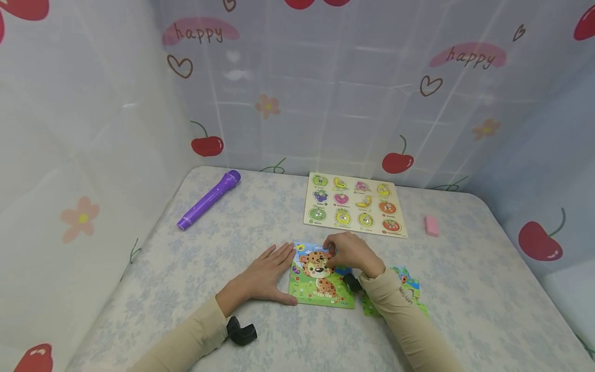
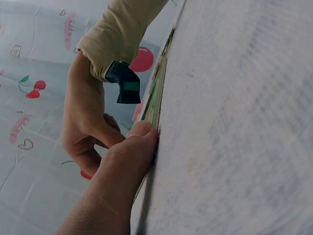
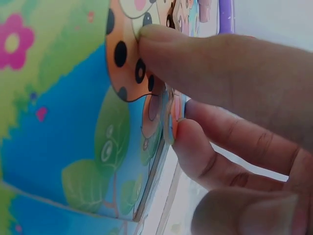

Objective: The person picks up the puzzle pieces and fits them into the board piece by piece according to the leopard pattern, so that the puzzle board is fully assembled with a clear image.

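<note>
Two hands work at a leopard puzzle (image 1: 321,281) lying on the bench (image 1: 269,212). The left grip (image 1: 262,276) lies at its nine o'clock edge, fingers straight and spread, thumb at the seven o'clock corner, clasping nothing. The right grip (image 1: 350,250), at one o'clock, is drawn nearly together, thumb and fingers pinching a puzzle piece (image 3: 171,117) that stands tilted over the picture.

The piece is thin and seems held only near its edge, so it could slip, flip over or drop askew across its neighbours. Pressing down at one o'clock might skid or twist the puzzle, since the left grip braces only the nine o'clock side.

The right sleeve (image 1: 400,307) hangs over a second puzzle (image 1: 412,284), just beside the first at three o'clock; a low forearm could drag it or shake its pieces loose. The black wrist camera (image 1: 352,282) might likewise snag the leopard puzzle's edge. The fruit board (image 1: 356,205) at one o'clock and pink block (image 1: 431,226) at two seem safely apart.
</note>
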Demonstrator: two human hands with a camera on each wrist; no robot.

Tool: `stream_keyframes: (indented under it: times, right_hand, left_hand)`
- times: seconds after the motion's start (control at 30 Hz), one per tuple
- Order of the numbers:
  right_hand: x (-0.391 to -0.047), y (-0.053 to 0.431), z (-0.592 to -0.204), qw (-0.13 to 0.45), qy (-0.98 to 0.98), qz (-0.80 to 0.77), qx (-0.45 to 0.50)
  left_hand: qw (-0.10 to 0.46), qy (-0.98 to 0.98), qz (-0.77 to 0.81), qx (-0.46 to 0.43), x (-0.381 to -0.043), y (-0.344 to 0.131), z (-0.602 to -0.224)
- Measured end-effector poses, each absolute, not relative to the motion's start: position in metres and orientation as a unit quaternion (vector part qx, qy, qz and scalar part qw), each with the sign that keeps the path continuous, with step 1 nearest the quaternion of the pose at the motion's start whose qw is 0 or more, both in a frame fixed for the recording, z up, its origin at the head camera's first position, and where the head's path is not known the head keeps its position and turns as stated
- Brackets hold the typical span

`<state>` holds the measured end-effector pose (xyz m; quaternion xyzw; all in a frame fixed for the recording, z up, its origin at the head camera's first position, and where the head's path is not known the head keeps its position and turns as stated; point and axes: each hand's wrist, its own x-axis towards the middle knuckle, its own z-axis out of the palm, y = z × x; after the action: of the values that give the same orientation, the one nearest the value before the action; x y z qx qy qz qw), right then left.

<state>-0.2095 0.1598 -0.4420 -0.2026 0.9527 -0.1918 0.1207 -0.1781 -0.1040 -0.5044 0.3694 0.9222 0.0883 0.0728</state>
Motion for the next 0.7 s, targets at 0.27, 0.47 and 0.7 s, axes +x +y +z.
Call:
stream_keyframes:
  times: [0.27, 0.47, 0.7]
  right_hand:
    - [-0.2111, 0.1612, -0.4432, 0.139, 0.945, -0.216, -0.199]
    - [-0.2127, 0.1614, -0.4426, 0.142, 0.944, -0.225, -0.195]
    - [-0.2116, 0.1592, -0.4389, 0.124, 0.951, -0.207, -0.191]
  left_hand:
    - [0.075, 0.922, 0.087, 0.369, -0.1784, -0.1039, -0.5057]
    - [0.076, 0.924, 0.085, 0.366, -0.1789, -0.1035, -0.5061]
    - [0.079, 0.924, 0.087, 0.364, -0.1773, -0.1025, -0.5050]
